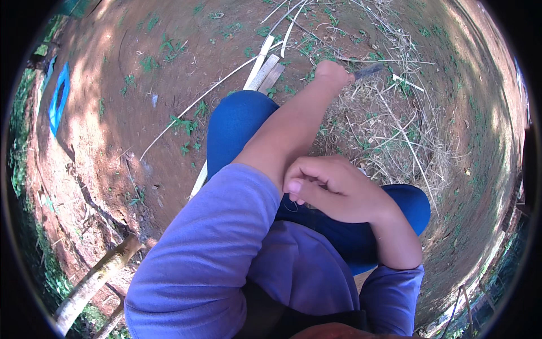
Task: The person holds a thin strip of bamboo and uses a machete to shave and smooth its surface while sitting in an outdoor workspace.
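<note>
A person in a purple long-sleeved top and blue trousers sits on bare red earth, seen from above. The left hand (pixel 333 73) stretches out toward twelve o'clock, fist closed around the handle of a knife (pixel 368 70) whose grey blade points toward two o'clock, over a heap of dry straw (pixel 395 130). The right hand (pixel 333 189) rests at centre frame against the left forearm, just above the right knee (pixel 409 206), fingers curled in and thumb tucked; whether it grips anything cannot be told. Pale split wooden slats (pixel 262 70) lie at eleven o'clock from the left knee (pixel 237 121), just beside the knife hand, and a thin pale cane runs from them toward nine o'clock. A rough branch (pixel 93 282) lies at seven o'clock. A blue object (pixel 58 99) sits at the ten o'clock rim.
</note>
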### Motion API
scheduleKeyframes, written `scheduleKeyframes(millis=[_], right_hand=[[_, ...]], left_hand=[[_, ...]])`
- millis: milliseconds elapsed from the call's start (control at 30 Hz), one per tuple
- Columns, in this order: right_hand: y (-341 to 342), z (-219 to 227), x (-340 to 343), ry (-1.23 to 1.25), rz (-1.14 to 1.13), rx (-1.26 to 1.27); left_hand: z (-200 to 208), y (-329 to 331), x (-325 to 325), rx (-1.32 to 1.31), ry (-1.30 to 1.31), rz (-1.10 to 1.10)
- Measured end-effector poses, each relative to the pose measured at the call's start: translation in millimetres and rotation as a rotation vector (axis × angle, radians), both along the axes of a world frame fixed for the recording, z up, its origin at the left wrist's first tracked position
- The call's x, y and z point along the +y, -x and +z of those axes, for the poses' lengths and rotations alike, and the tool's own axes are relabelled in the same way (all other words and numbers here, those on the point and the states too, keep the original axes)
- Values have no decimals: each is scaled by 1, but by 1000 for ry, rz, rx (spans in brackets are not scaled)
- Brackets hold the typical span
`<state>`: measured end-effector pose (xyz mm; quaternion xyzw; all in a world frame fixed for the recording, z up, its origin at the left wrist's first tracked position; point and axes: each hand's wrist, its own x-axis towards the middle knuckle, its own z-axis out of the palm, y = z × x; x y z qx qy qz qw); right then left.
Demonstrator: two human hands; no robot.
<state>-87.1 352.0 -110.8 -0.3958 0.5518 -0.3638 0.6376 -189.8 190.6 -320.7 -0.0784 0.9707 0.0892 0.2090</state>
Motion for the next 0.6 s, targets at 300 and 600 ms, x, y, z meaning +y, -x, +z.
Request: scheduleKeyframes(millis=[300, 600], right_hand=[[170, -53, 72, -3, -1215, 93], [156, -62, 103, 203, -1290, -78]], left_hand=[[169, 9, 58, 314, -455, 1], [189, -89, 45, 389, -629, -261]])
